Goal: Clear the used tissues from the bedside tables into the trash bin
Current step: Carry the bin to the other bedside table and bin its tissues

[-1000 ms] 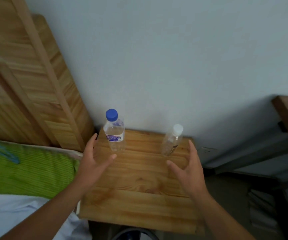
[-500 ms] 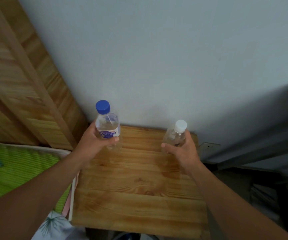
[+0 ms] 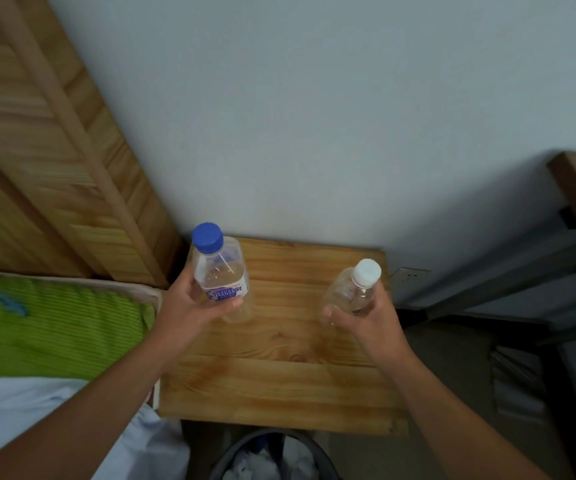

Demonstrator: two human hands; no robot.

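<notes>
My left hand [image 3: 189,308] grips a clear bottle with a blue cap [image 3: 219,271] and holds it above the wooden bedside table [image 3: 279,375]. My right hand [image 3: 366,322] grips a smaller clear bottle with a white cap [image 3: 355,289], also lifted off the tabletop. No tissues lie on the tabletop. A dark round trash bin [image 3: 272,459] stands on the floor at the table's near edge, with white crumpled tissues [image 3: 300,462] inside it.
A wooden headboard [image 3: 54,150] leans at the left, with a green pillow [image 3: 47,323] and white bedding [image 3: 20,417] below it. A wall socket [image 3: 411,273] sits right of the table. Dark furniture [image 3: 539,306] stands at the right.
Both hands reached forward, closed round the two bottles and lifted them off the table toward me. The trash bin has come into view at the bottom.
</notes>
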